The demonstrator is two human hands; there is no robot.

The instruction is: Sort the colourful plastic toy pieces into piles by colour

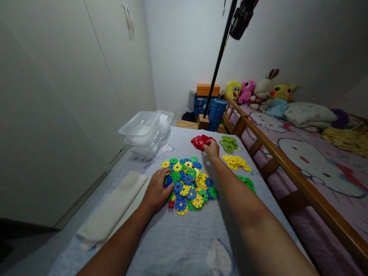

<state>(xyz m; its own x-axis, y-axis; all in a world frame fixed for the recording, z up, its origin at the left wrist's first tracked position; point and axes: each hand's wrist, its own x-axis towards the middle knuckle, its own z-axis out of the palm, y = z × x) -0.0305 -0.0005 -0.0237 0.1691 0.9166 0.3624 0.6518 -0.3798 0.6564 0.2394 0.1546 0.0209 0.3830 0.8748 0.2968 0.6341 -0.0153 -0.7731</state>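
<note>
A mixed heap of yellow, blue and green snowflake discs [189, 184] lies on the grey quilted cloth [184, 237]. My left hand [157, 189] rests at the heap's left edge, fingers curled onto the discs. My right hand [212, 148] reaches farther out, fingers closed at the right edge of a pile of red discs [199, 141]. Sorted piles sit to the right: light green discs [229, 143], yellow discs [236, 162] and dark green discs [247, 182]. A single red disc [171, 204] lies at the heap's near edge.
Stacked clear plastic tubs [145, 128] stand at the far left of the cloth. A folded white cloth [115, 207] lies on the left. A wooden bed rail [281, 165] runs along the right, with plush toys [258, 92] behind. A black pole [218, 61] stands ahead.
</note>
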